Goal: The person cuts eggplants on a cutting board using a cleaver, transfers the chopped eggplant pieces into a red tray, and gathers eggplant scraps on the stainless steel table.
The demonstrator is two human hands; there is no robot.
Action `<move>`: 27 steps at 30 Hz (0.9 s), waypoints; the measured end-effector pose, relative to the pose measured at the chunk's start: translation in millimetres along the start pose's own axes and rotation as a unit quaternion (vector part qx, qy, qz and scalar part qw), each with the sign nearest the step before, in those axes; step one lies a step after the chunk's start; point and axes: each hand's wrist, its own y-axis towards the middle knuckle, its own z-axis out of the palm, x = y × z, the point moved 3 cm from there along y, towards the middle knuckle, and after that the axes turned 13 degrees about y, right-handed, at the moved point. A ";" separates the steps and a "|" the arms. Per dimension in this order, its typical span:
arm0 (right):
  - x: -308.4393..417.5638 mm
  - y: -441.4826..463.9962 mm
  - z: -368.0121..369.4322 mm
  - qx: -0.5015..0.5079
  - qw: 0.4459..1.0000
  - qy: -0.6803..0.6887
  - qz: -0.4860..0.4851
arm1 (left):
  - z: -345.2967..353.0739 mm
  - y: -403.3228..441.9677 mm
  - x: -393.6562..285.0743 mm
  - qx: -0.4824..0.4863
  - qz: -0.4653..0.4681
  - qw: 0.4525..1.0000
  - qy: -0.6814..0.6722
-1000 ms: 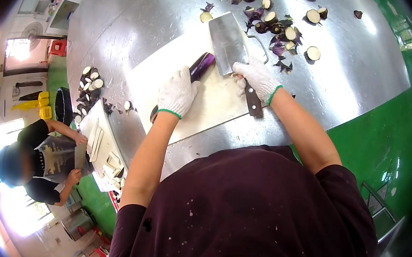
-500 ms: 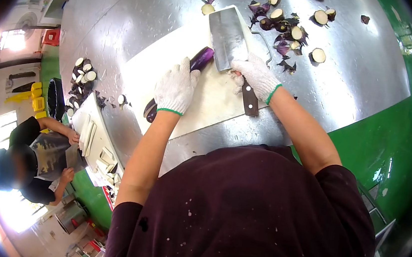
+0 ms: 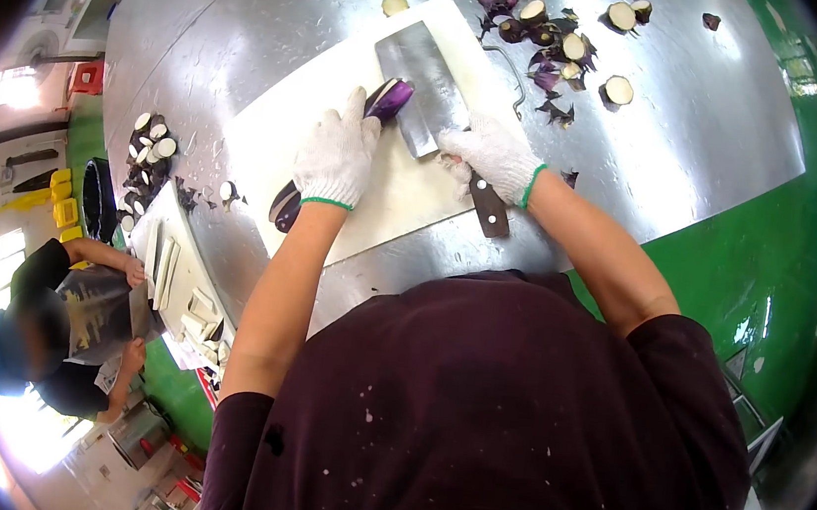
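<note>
My left hand (image 3: 337, 153), in a white knit glove with a green cuff, lies over a purple eggplant (image 3: 388, 101) on the white cutting board (image 3: 405, 191). The eggplant's upper end shows past the fingers, with a pale slit along it, and its lower part shows beside the wrist. My right hand (image 3: 486, 159), gloved the same way, is closed on a wide cleaver (image 3: 422, 82) where blade and wooden handle meet. The blade lies at a slant, close to the eggplant's right side.
Eggplant tops and end pieces (image 3: 550, 46) are scattered on the steel table (image 3: 682, 164) beyond the board. More ends (image 3: 150, 153) are piled at the left. A co-worker in a blue cap (image 3: 5, 352) stands at another board (image 3: 189, 277) with pale strips.
The cleaver has shifted left and its blade has tilted more, its far end now leaning over toward the eggplant. A pale slit now shows at the eggplant's upper end.
</note>
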 end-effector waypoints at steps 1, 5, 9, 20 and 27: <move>-1.5 -2.1 0.1 0.004 1.000 -0.008 0.006 | 0.7 -0.1 -0.4 -0.003 0.002 1.000 0.001; -13.7 -20.9 14.0 -0.015 0.999 -0.006 0.039 | 1.2 -1.3 0.2 -0.012 0.005 1.000 -0.005; -25.0 -30.6 22.4 0.036 0.998 -0.024 0.049 | -0.1 -6.2 0.0 -0.020 0.007 1.000 -0.006; -51.8 -29.2 29.7 0.024 0.998 0.000 0.065 | -24.8 -63.1 53.1 0.103 0.032 0.989 0.099; -52.2 -26.5 46.0 0.026 0.992 0.028 0.121 | 25.8 -87.4 90.9 -0.039 -0.019 0.996 -0.072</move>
